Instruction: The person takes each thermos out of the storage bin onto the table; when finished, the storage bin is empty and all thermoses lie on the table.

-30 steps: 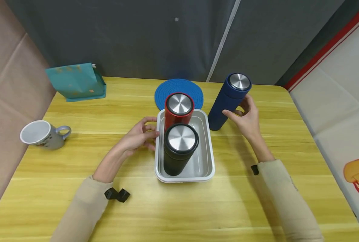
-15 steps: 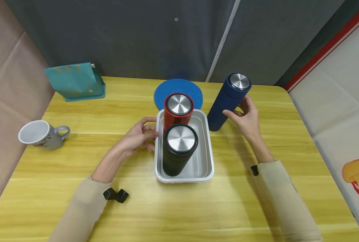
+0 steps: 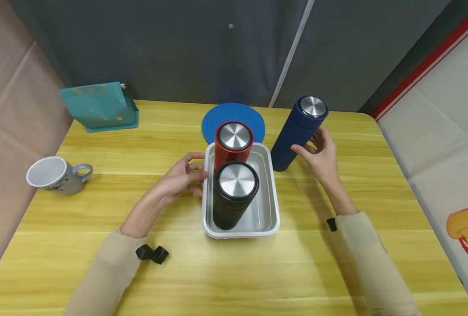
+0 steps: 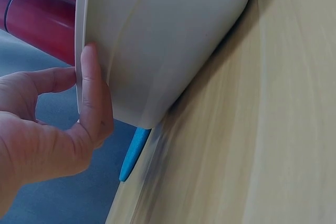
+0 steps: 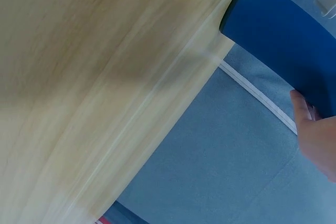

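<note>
My right hand [image 3: 323,160] holds a dark blue thermos [image 3: 291,136] with a steel-topped lid. Its thumb lies on the near side and the fingers reach round the far right side. The blue thermos [image 5: 278,30] is upright just right of a light grey tray [image 3: 271,206], its base at the tabletop. My left hand [image 3: 180,175] holds the tray's left rim; in the left wrist view, fingers [image 4: 92,90] lie along the outer wall of the tray [image 4: 157,40]. Inside the tray a black thermos [image 3: 230,210] stands in front of a red thermos [image 3: 231,156], partly hiding it.
Behind the tray lies a round blue mat [image 3: 234,115], partly covered by the red thermos. A teal paper bag [image 3: 99,107] stands at the back left, and a patterned mug [image 3: 58,175] is at the left edge. A dark grey panel [image 3: 158,52] backs the wooden table [image 3: 234,276].
</note>
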Tool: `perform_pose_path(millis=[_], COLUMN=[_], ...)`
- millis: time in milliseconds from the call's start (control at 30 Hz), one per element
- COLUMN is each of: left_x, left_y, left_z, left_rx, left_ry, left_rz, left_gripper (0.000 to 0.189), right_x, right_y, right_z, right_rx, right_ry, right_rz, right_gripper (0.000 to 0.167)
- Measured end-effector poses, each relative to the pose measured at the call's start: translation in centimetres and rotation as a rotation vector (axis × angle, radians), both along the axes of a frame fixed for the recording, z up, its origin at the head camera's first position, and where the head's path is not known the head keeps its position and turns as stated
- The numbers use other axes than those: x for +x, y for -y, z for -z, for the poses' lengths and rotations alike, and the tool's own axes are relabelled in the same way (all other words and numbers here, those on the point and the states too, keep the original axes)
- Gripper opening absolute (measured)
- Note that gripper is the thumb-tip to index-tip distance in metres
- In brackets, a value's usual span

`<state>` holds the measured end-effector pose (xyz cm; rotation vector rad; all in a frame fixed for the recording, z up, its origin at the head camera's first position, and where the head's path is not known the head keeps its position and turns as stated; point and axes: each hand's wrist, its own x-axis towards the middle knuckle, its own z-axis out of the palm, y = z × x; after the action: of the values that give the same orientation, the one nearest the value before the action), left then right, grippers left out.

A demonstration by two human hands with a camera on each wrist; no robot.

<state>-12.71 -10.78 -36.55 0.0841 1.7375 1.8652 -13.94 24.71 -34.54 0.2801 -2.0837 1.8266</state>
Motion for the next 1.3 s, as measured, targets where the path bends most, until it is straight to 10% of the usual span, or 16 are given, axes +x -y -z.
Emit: perform_pose_path(millis=[867,1300], left_x=[-0.4,0.1], left_y=[-0.2,0.0], left_z=[-0.2,0.1], left_rx=[-0.054,-0.055], left_ry=[-0.041,-0.031], left_rz=[0.006,0.002], left_gripper=[0.056,0.056], right_x=[3.1,7.9], right_y=[-2.0,1.8], right_z=[1.2,0.9], right_rx=[-0.055,-0.030], right_ry=[-0.088,-0.078], right_rz=[-0.026,-0.280], right_gripper=[0.050,0.050])
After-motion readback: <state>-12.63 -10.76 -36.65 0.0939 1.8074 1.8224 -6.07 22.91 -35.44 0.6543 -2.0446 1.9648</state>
